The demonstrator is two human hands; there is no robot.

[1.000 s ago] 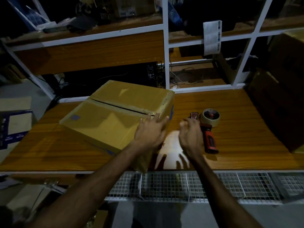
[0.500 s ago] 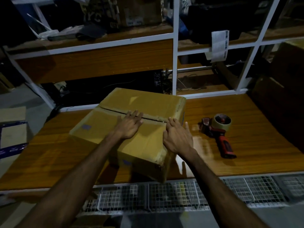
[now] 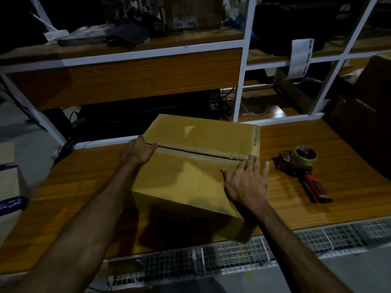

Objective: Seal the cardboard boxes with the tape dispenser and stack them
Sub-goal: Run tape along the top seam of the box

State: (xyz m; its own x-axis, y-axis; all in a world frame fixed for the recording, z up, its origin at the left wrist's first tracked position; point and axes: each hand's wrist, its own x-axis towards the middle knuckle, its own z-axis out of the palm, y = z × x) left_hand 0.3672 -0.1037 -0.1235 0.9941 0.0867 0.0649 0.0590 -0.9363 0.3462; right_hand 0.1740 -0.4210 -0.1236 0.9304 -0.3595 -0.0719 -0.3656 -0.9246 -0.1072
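A brown cardboard box (image 3: pixel 190 176) sits on the wooden table (image 3: pixel 338 208), its two top flaps closed with a dark open seam running left to right. My left hand (image 3: pixel 137 152) lies with straight fingers at the seam's left end, at the box's left edge. My right hand (image 3: pixel 245 180) presses flat on the near flap by the seam's right end, fingers spread. A tape dispenser (image 3: pixel 304 168) with a red handle and a roll of tape lies on the table to the right of the box, untouched.
A white metal frame with wooden shelves (image 3: pixel 135 81) rises behind the table, holding clutter and cables. A wire mesh ledge (image 3: pixel 232 256) runs along the table's near edge. Another box with blue tape (image 3: pixel 10 199) stands at the far left. Dark cartons (image 3: pixel 364 123) sit at the right.
The box has turned so its seam runs across my view. My left hand slid to the seam's left end, and my right hand moved up onto the near flap.
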